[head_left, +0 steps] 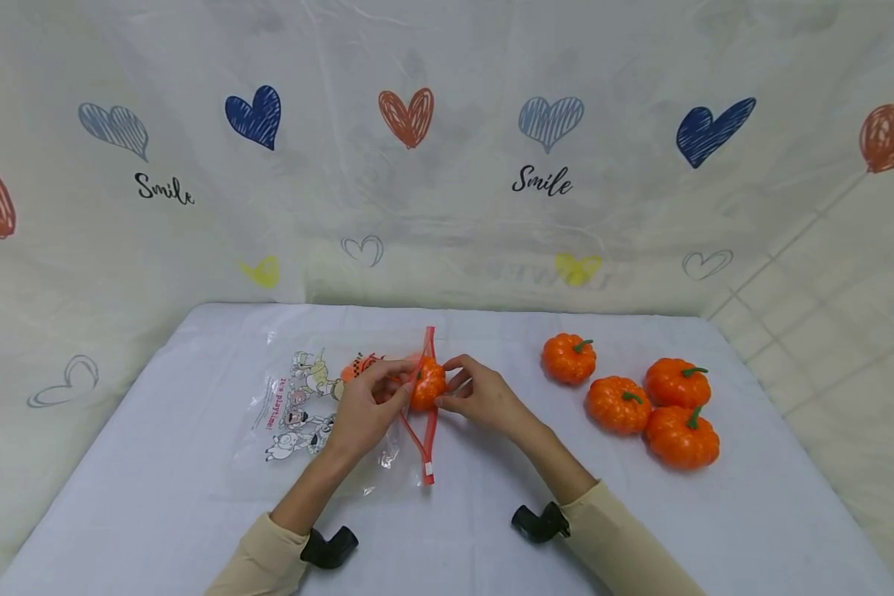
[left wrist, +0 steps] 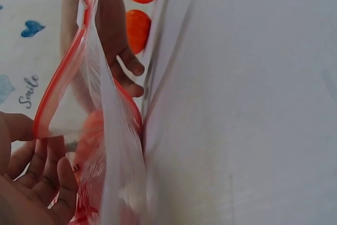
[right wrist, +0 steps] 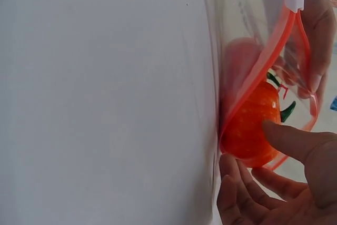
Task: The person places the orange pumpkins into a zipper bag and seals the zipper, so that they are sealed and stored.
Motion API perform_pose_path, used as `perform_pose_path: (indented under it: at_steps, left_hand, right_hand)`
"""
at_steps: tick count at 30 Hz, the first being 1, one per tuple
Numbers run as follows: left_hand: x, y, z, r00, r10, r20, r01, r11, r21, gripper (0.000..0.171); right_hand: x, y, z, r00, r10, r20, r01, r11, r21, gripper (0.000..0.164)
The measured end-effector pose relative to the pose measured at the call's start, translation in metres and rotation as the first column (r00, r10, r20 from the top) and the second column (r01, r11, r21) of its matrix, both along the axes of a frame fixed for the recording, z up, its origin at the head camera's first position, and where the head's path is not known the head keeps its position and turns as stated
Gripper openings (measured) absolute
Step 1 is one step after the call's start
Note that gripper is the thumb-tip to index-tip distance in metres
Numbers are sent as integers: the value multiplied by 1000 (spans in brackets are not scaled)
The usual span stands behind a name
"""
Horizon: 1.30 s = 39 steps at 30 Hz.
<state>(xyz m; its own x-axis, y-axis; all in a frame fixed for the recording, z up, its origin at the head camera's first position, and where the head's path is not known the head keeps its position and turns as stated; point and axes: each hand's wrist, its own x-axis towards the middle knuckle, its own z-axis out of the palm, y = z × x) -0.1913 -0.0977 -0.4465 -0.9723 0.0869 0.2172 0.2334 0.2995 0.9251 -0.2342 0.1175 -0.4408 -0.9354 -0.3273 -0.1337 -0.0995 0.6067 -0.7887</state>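
A clear plastic zip bag (head_left: 309,414) with a red zip edge and printed cartoon animals lies on the table, its mouth facing right. My left hand (head_left: 365,406) pinches one lip of that mouth, lifting it apart from the other, as the left wrist view shows. At the opening, my right hand (head_left: 492,403) holds a small orange toy pumpkin (right wrist: 253,125), thumb on its side and fingers beneath. The pumpkin is partly within the red lips, its green stem (right wrist: 288,111) pointing into the bag. Another orange shape (head_left: 359,364) shows through the plastic farther in.
Several orange toy pumpkins (head_left: 618,405) with green stems sit together on the right of the white-covered table (head_left: 492,530). A white slider (head_left: 428,469) is at the near end of the zip. Behind hangs a pale sheet (head_left: 462,199) printed with hearts.
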Motion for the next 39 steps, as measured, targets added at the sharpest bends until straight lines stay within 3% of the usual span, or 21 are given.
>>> perform_pose_path:
  at_steps: [24,32,39]
  left_hand:
    - [0,0,5,1000,3,5,-3,1000,25,30]
    - [-1,-1,6,1000,-12,-10,12,999,32,31]
    - [-1,-1,5,1000,-8,11,7,999,35,31]
  right_hand:
    - [3,-10,3,998,66,6,-65,995,-69,59]
    - [1,-2,9,999,35,10,-35,997,-62,59]
    - [1,11,12,998,45,-39,-47,997,-63,58]
